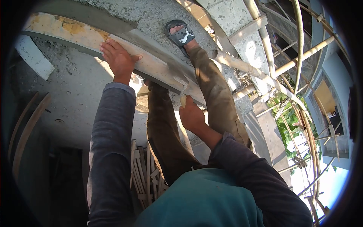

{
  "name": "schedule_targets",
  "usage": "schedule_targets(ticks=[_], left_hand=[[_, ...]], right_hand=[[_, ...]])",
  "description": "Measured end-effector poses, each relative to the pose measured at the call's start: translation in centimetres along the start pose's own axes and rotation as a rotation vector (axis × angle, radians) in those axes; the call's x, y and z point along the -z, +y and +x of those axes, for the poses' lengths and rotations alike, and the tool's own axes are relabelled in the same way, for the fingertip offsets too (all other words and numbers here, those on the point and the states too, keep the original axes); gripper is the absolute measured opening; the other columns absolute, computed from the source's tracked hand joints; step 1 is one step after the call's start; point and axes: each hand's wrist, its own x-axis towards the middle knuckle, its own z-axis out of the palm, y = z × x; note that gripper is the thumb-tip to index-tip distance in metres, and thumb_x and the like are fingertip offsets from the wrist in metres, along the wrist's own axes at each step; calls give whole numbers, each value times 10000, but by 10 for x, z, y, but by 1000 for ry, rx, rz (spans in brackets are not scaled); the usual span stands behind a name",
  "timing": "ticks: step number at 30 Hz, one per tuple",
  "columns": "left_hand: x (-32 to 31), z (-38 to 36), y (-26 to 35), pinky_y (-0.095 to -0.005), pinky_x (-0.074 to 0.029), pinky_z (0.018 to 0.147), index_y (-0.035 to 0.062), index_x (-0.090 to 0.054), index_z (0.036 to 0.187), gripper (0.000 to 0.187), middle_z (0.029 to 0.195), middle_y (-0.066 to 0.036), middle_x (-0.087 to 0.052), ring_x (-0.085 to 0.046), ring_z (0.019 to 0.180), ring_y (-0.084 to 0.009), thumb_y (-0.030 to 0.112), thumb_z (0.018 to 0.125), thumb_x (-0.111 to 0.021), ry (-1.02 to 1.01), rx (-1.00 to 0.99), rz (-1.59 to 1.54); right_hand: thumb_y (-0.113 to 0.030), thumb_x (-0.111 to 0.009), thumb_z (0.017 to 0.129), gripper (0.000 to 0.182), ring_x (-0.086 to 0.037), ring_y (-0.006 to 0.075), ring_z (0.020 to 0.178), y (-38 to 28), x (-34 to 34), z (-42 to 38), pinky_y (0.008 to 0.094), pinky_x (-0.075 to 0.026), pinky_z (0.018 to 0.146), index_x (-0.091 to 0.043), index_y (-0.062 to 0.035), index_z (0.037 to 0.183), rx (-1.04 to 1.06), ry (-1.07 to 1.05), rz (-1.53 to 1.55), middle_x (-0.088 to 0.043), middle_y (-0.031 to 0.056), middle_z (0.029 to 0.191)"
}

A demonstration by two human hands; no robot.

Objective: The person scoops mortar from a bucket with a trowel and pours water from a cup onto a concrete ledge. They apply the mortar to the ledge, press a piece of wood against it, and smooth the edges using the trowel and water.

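Observation:
A long curved board (151,56), pale and smeared with mortar, runs diagonally across the upper part of the view along the edge of a concrete ledge. My left hand (119,60) lies on this board with its fingers flat and its thumb out to the side. Lower along the board, my right hand (192,113) is closed round the light handle of a small trowel (183,100). The trowel's blade, grey with mortar, touches or nearly touches the board's face. Wet-looking grey mortar (113,24) lies behind the board.
My sandalled foot (181,34) stands on the rough concrete beyond the board. Bamboo scaffolding poles (298,49) fill the right side, with a drop and green leaves beneath. Thin wooden strips (141,174) stand below, and curved wood strips (30,132) are at left.

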Motion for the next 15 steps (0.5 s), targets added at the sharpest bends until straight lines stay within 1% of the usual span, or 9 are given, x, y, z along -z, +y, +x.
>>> schedule_targets(ticks=[2,5,7,9,10,11,12,14,15], left_hand=[[1,0,1,-550,-253,1160,-165,-101,1471,1407,1496,-452,-132,-185,1430,-549,593,572,-875,-2,-7,9],[2,-1,1,-552,-238,1159,-188,-130,1457,1401,1488,-462,-152,-205,1419,-557,605,565,-864,-7,-12,30],[4,0,3,-553,-240,1157,-190,-133,1457,1402,1487,-463,-154,-207,1418,-558,607,564,-863,-10,-11,41],[6,2,5,-521,-243,1178,-133,-70,1491,1406,1524,-420,-92,-140,1457,-517,584,593,-879,-90,50,55],[5,1,2,-521,-243,1178,-133,-70,1491,1406,1524,-420,-92,-140,1457,-517,584,593,-879,-89,55,56],[4,0,1,-533,-237,1171,-162,-106,1472,1402,1506,-440,-125,-178,1438,-533,602,578,-868,-53,25,52],[2,1,1,-546,-230,1164,-191,-142,1454,1401,1487,-460,-159,-217,1419,-548,621,562,-857,-15,-7,48],[2,2,2,-544,-225,1166,-185,-136,1458,1400,1494,-453,-153,-207,1423,-545,616,566,-859,-21,3,45],[3,1,2,-543,-221,1169,-179,-130,1462,1399,1500,-447,-147,-198,1428,-542,611,569,-862,-32,10,42]], right_hand=[[-254,-569,943,577,-633,457,1034,-9,-1,4,514,-507,885,-333,18,1394,-23,-13,5,-627,306,1129],[-260,-565,946,580,-630,460,1038,-40,10,13,524,-497,892,-322,17,1394,92,-11,76,-618,310,1151],[-255,-571,946,559,-640,452,1020,-37,12,12,517,-513,880,-327,6,1376,92,-8,40,-617,292,1135],[-251,-577,946,539,-650,445,1002,-27,10,13,509,-528,869,-331,-6,1359,99,-5,-3,-616,274,1119],[-252,-578,945,548,-650,446,999,-18,3,14,509,-529,866,-328,-7,1367,72,-7,21,-616,275,1116],[-254,-578,945,557,-650,447,997,-11,-3,17,509,-530,862,-325,-8,1375,44,-6,46,-617,276,1114],[-254,-578,945,557,-650,447,997,-18,0,16,509,-530,862,-325,-8,1375,49,-4,44,-617,276,1114],[-263,-554,957,593,-631,458,1035,-47,7,15,512,-504,894,-301,15,1416,86,-30,64,-622,303,1140],[-262,-556,955,586,-633,453,1027,-58,6,20,512,-507,887,-315,16,1412,148,9,68,-621,307,1136]])
